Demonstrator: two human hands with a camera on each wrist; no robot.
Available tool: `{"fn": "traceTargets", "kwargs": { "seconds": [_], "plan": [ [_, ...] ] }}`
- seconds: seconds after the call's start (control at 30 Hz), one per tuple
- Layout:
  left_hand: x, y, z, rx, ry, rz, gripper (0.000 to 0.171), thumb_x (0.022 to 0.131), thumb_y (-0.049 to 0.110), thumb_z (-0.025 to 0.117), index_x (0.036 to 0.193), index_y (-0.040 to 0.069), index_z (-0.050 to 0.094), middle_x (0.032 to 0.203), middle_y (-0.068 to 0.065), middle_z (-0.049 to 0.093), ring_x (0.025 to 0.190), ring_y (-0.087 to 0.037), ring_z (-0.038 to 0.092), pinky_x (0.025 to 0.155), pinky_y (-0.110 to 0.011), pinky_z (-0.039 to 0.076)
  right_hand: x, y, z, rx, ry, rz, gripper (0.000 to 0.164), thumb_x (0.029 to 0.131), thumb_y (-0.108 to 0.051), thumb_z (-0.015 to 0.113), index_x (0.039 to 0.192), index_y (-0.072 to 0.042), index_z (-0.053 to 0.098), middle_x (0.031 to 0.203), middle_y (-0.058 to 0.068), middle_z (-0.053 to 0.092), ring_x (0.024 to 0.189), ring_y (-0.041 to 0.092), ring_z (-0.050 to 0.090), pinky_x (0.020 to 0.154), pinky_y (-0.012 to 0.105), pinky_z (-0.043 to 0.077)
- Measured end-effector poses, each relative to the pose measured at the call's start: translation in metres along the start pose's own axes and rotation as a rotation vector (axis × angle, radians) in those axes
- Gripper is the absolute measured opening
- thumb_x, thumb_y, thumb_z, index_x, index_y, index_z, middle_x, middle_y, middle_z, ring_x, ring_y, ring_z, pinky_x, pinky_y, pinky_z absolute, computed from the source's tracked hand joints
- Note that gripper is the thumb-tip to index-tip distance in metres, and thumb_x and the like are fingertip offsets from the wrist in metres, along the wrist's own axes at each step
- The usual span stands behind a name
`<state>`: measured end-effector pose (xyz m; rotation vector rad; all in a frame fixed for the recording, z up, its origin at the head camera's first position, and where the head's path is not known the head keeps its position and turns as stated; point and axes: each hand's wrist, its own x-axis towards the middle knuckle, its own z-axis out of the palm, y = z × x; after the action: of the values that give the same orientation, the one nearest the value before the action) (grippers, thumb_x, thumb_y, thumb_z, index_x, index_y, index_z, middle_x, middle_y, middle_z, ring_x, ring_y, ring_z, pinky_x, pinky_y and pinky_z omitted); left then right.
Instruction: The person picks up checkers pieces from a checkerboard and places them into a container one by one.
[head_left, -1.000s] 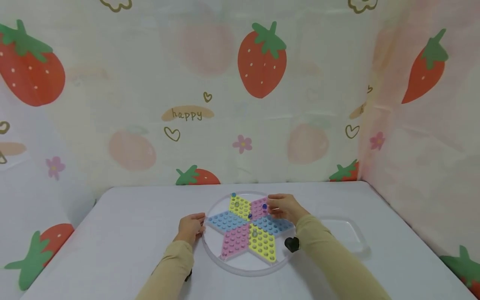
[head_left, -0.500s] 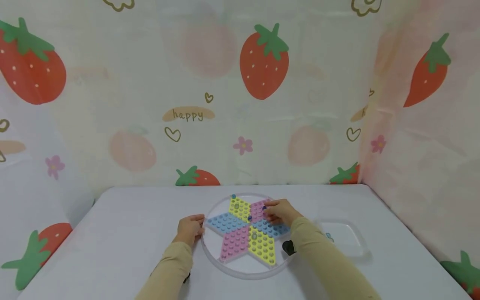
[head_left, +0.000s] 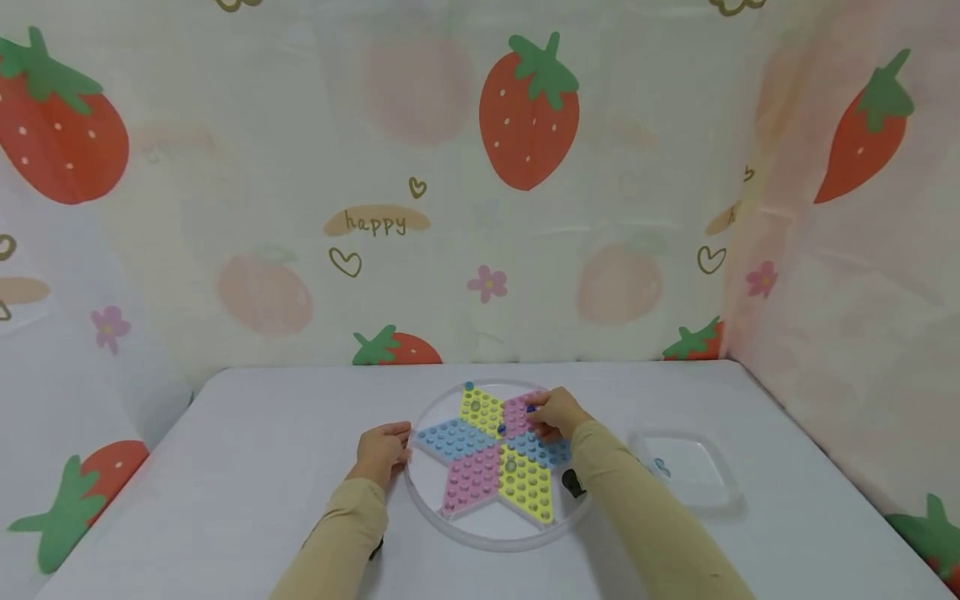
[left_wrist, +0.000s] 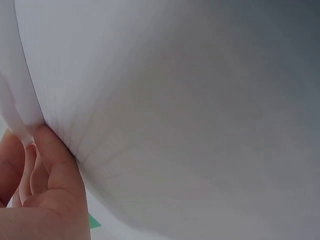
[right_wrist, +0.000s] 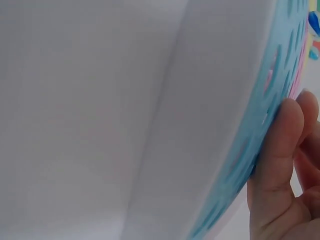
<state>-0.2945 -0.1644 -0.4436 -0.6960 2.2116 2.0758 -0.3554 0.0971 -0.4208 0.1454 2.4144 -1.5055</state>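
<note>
A round clear tray [head_left: 450, 525] holds a star-shaped peg board [head_left: 480, 471] with yellow, pink and blue points. My right hand [head_left: 537, 412] reaches over the upper right pink point, and its curled fingertips pinch a blue marble [head_left: 530, 408]. The right wrist view shows a finger [right_wrist: 280, 150] against the blue part of the board [right_wrist: 272, 80], with the blue marble [right_wrist: 314, 22] beyond it. My left hand [head_left: 401, 442] holds the tray's left rim; in the left wrist view the thumb [left_wrist: 55, 160] presses on the rim [left_wrist: 30, 100]. Other marbles sit at the far yellow tip [head_left: 468, 387], the centre [head_left: 501, 429] and the near yellow point [head_left: 511, 466].
A clear rectangular container [head_left: 701, 492] stands right of the tray with a blue marble [head_left: 660, 467] inside. The white table [head_left: 247, 467] is walled by strawberry-print curtains at the back [head_left: 525, 208] and the right [head_left: 847, 275].
My right hand has drawn left and inward over the pink point until its fingertips meet the blue marble. The left hand has stayed at the tray's rim.
</note>
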Motion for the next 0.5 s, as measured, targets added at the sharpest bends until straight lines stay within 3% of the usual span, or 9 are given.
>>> {"fn": "traceTargets", "kwargs": {
  "seconds": [0.27,0.5],
  "plan": [
    [-0.0061,0.0040,-0.0031,0.029,-0.014,-0.006,0.051,0.084,-0.020,0.052,0.134,-0.008,0.052,0.136,-0.024,0.050,0.121,-0.034,0.052,0.066,-0.024,0.046,0.0037,0.0015,0.0036,0.002,0.065,0.021,0.031,0.089,0.004,0.065,0.119,0.003,0.066,0.065,0.005,0.061,0.048,0.011,0.050,0.047,0.023,0.045],
    [-0.0063,0.0038,-0.0028,0.021,-0.020,0.026,0.053,0.082,-0.022,0.050,0.133,-0.010,0.051,0.136,-0.025,0.050,0.120,-0.033,0.052,0.065,-0.022,0.045,0.0024,0.0032,0.0027,0.046,0.093,0.018,0.032,0.088,0.003,0.066,0.120,0.004,0.065,0.064,0.005,0.060,0.048,0.011,0.050,0.047,0.023,0.046]
  ]
}}
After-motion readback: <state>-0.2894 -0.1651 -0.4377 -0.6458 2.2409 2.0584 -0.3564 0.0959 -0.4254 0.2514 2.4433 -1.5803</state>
